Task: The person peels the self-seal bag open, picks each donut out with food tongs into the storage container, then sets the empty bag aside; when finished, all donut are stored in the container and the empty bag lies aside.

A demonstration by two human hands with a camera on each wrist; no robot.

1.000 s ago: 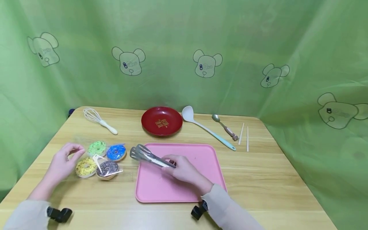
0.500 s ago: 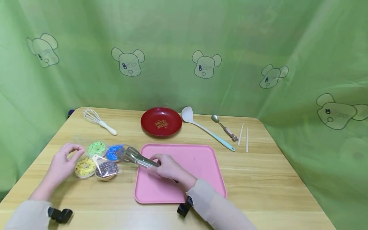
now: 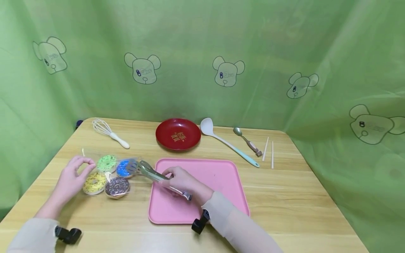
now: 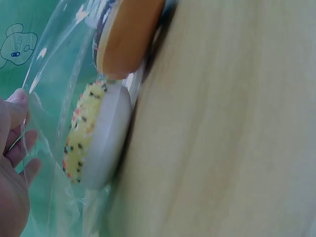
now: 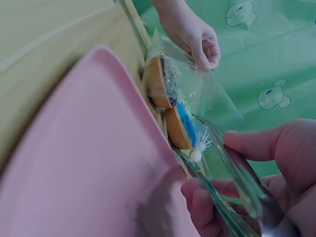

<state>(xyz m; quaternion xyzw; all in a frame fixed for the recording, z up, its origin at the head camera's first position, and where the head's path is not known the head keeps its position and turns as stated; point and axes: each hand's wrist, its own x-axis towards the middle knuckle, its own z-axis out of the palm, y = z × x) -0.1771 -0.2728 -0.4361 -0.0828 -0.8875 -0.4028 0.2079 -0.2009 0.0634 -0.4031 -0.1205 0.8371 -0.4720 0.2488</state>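
My left hand [image 3: 71, 177] pinches the edge of a clear plastic bag [image 4: 52, 106], holding it up at the table's left. In the bag lie a green doughnut [image 3: 107, 163], a yellow doughnut [image 3: 94, 183], a dark sprinkled doughnut [image 3: 117, 188] and a blue doughnut [image 3: 122, 168]. Metal tongs [image 3: 154, 174] are gripped in my right hand [image 3: 185, 182] above the pink tray's left side. Their arms stand apart in the right wrist view, with the ends at the blue doughnut. Whether they touch it, I cannot tell.
The pink tray [image 3: 215, 193] lies in front, right of the doughnuts. Behind are a whisk [image 3: 110, 133], red plate [image 3: 178, 142], white-and-blue ladle [image 3: 234, 147], spoon [image 3: 248, 142] and two white chopsticks [image 3: 272, 154]. A green curtain [image 3: 190, 95] surrounds the table.
My right hand has moved left with the tongs, bringing their ends from beside the tray over to the blue doughnut. The left hand has kept its hold with little movement.
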